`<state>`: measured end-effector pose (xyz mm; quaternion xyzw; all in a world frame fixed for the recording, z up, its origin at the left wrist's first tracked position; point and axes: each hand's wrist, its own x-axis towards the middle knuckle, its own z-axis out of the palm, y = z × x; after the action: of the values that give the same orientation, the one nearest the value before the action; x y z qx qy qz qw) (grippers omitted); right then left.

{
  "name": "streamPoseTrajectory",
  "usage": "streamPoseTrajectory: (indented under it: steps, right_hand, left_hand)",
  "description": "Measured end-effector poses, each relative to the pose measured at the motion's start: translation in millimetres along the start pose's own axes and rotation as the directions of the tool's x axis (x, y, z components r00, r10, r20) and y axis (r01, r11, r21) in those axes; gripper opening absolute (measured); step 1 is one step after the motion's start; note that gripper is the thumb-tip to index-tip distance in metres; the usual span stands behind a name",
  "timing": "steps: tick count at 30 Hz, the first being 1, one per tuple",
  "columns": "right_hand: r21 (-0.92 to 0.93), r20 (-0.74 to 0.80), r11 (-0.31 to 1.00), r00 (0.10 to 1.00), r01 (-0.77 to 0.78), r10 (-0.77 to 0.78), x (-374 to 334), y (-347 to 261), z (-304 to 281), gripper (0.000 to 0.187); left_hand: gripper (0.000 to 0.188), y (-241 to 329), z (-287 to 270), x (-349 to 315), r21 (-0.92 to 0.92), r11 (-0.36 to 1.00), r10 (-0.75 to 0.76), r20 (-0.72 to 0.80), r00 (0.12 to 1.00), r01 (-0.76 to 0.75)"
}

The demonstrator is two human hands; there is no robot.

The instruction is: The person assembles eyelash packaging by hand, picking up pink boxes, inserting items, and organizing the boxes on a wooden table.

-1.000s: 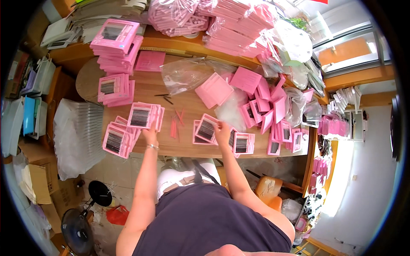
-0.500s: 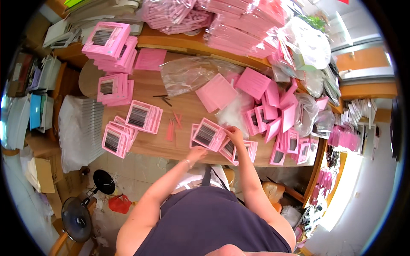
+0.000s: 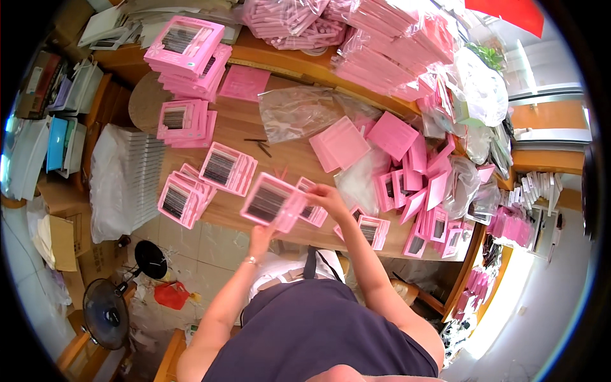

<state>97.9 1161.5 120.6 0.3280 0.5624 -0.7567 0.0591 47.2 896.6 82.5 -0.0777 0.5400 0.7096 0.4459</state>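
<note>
My left hand (image 3: pixel 261 238) grips the lower edge of a pink eyelash box (image 3: pixel 266 198), flat and tilted above the table, with rows of dark strips in its window. My right hand (image 3: pixel 328 198) has its fingers closed at the upper edge of a second pink eyelash box (image 3: pixel 314 215), partly hidden behind the first. Right of that hand, another such box (image 3: pixel 374 232) lies near the table's front edge. To the left, a small stack of the same boxes (image 3: pixel 224 167) lies beside a lower stack (image 3: pixel 178 200).
More boxes stand in a tall pile (image 3: pixel 184 41) at the back left. A jumble of pink cases (image 3: pixel 407 165) covers the table's right side. Clear plastic wrap (image 3: pixel 296 114) and dark thin sticks (image 3: pixel 261 146) lie mid-table. A fan (image 3: pixel 107 312) stands at lower left.
My left hand has carried its eyelash box leftward, uncovering the one beneath. My right hand has moved left to that lower box. The whole view has shifted slightly.
</note>
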Motion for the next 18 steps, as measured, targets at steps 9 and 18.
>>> streamPoseTrajectory:
  steps: [9,18]
  right_hand:
    - [-0.803,-0.378,0.596,0.774,0.000,-0.509,135,43,95,0.028]
    - [-0.557,-0.480,0.830,0.808,0.021,-0.342,110,21,91,0.030]
  left_hand:
    - [0.032,84,-78,-35,-0.166,0.975,0.102,-0.236,0.966,-0.144]
    - [0.029,100,-90,-36,-0.097,0.987,0.116,-0.130,0.985,-0.129]
